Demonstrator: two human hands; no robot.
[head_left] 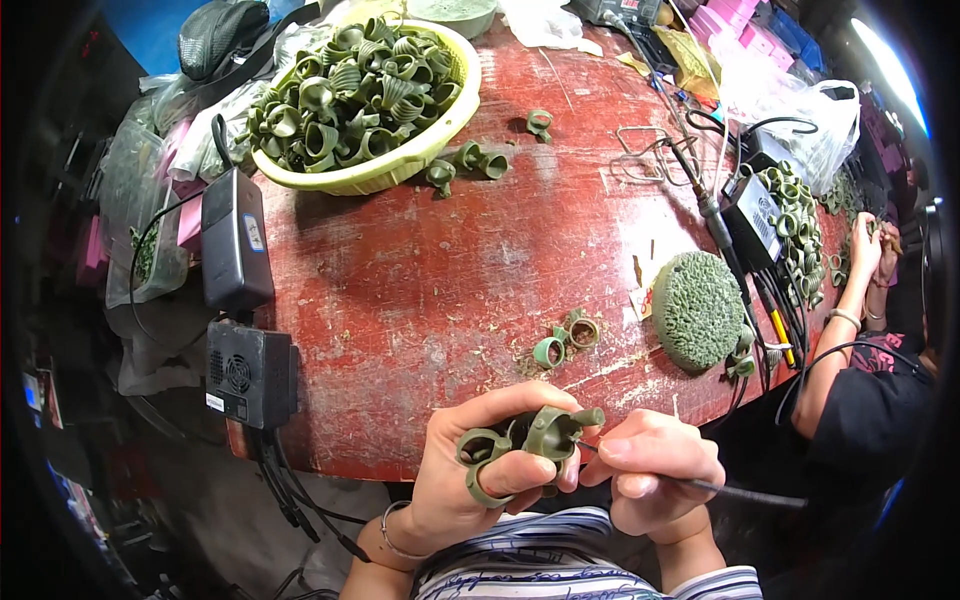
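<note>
Several green wax-like rings (552, 434) are bunched in my left hand (450, 455), its thumb and fingers closed round them near the table's front edge. My right hand (655, 468) pinches a thin pen-like tool with a dark cord (745, 493) trailing off to the right. The tool's tip meets the rings or is very close to them; fingers partly hide it. Just beyond my hands, a few loose green rings (549, 351) lie on the red table (400, 300).
A yellow basket (375, 181) heaped with green rings stands far left. Black boxes (238, 240) with cables line the left edge. To the right are a round green textured block (699, 312), a wire stand (640, 155), and cords. Another person's hands (868, 250) work at far right.
</note>
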